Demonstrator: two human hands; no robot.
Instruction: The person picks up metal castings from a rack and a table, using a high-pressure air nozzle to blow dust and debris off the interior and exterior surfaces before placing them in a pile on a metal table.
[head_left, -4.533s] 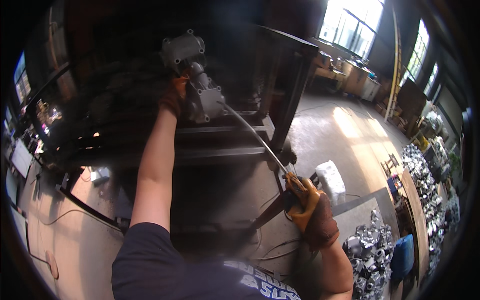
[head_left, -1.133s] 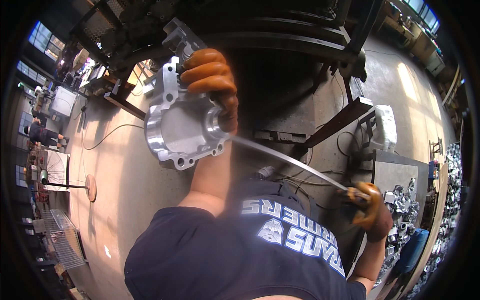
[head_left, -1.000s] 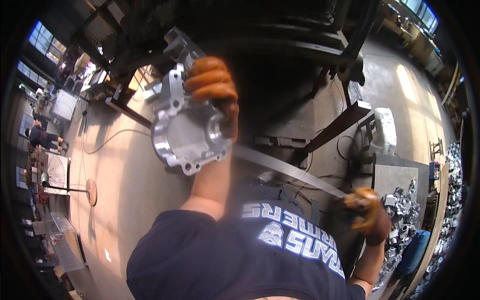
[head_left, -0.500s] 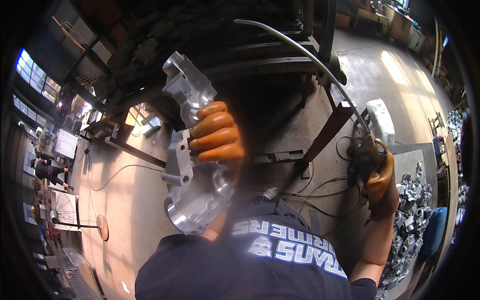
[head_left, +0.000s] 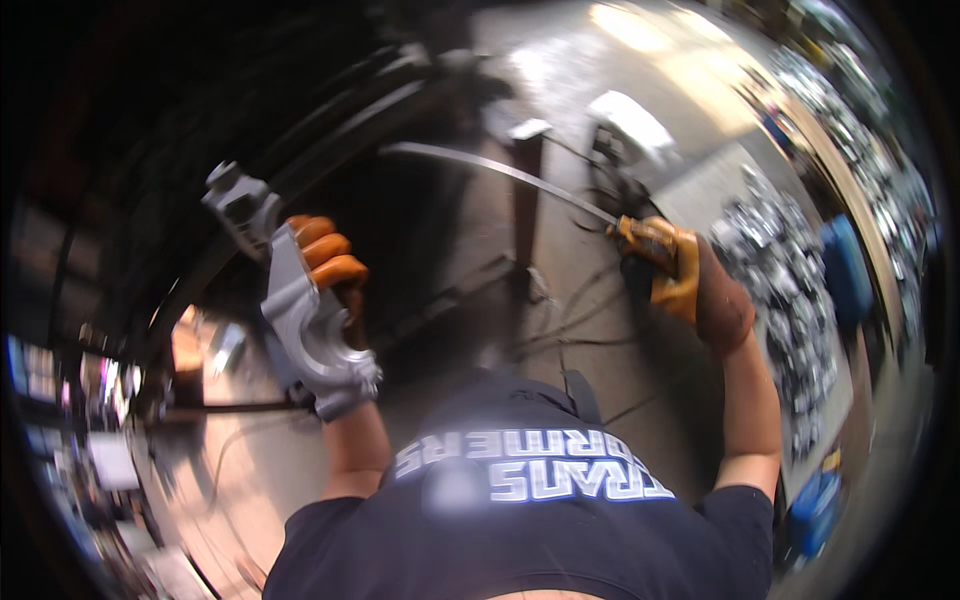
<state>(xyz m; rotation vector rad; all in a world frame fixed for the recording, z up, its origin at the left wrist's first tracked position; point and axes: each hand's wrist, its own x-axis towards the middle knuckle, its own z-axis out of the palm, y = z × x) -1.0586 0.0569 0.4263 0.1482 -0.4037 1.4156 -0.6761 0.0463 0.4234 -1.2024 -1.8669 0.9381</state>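
My left hand [head_left: 326,252], in an orange glove, is closed around a silver-grey cast metal part [head_left: 315,325] with rounded hollows and lugs. The casting is held at a tilt, its narrow end up and its wide curved end down by my forearm. My right hand [head_left: 678,272], gloved the same way, grips the handle of an air blow gun [head_left: 500,168]. The gun's long, slightly bent metal tube points left toward the casting, and its tip is apart from it. Glove and fingers hide most of the handle.
A large heap of silver metal castings [head_left: 765,260] lies on a sheet at the right. Beyond it are blue containers [head_left: 847,270] and a white block-like bundle [head_left: 632,125]. Hoses [head_left: 585,305] trail over the floor. A dark metal frame [head_left: 525,190] stands ahead.
The view has swung to the right and blurs with motion. The casting has turned in my left hand's grip to show another side. The tube now lies flatter, pointing left.
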